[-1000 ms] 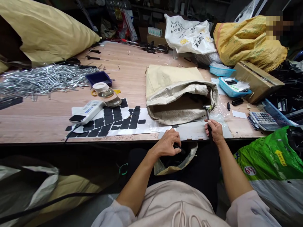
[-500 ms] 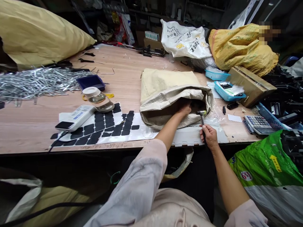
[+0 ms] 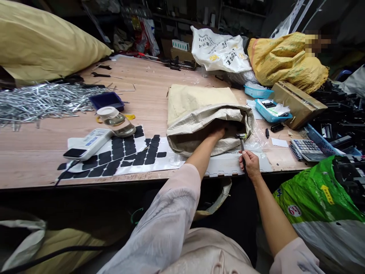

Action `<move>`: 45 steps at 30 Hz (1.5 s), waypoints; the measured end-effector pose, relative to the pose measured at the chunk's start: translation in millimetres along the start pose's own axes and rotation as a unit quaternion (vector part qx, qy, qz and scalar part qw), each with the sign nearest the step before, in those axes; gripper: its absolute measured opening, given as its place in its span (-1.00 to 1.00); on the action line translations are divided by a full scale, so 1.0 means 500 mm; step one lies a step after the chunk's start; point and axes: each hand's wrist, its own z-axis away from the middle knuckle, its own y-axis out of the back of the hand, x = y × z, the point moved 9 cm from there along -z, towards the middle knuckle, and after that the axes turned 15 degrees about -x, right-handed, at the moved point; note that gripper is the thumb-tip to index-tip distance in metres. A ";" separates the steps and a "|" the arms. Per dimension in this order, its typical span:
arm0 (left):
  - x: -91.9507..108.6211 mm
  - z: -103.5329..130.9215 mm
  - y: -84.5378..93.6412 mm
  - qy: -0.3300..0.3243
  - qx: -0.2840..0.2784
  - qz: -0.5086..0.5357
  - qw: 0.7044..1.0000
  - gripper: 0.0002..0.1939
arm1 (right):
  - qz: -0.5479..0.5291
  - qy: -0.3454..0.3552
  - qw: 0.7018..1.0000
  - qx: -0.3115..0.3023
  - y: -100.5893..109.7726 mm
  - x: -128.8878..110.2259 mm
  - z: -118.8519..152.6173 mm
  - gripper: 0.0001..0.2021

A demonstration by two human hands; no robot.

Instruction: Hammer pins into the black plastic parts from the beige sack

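A beige woven sack [image 3: 199,99] lies on the table with its mouth facing me. My left hand [image 3: 219,132] reaches into that mouth; its fingers are lost in the shadow, so what they touch is hidden. My right hand [image 3: 250,163] is closed around the dark handle of a small hammer [image 3: 242,140]. The hammer stands upright, its metal head with a yellowish end in front of the right side of the sack's mouth. Under the sack's front edge is a light grey flat sheet [image 3: 228,167].
To the left are a lidded jar [image 3: 116,121], a white device [image 3: 88,144], sheets of black stickers [image 3: 125,150], a dark blue tray [image 3: 107,101] and a heap of metal rods [image 3: 42,101]. On the right are blue baskets [image 3: 272,114], a calculator [image 3: 308,149] and a green bag [image 3: 316,186].
My left hand has gone slightly deeper into the shadow of the sack's mouth. The right hand still grips the hammer in nearly the same place. The whole view has shifted slightly.
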 end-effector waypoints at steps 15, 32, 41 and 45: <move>-0.027 0.320 -0.059 -0.075 0.002 -0.066 0.995 -0.64 | 0.018 0.007 1.000 -0.002 0.000 -0.002 0.000 -0.54; -0.041 0.310 -0.057 -0.085 0.019 -0.012 0.996 -0.82 | 0.282 0.034 0.956 -0.077 -0.019 -0.055 0.076 -0.62; -0.039 0.309 -0.057 -0.073 0.016 -0.024 0.997 -0.82 | 0.405 0.082 0.907 -0.081 -0.046 -0.082 0.078 -0.68; -0.035 0.314 -0.054 -0.071 0.017 -0.034 0.997 -0.76 | 0.394 0.091 0.909 -0.097 -0.068 -0.094 0.070 -0.66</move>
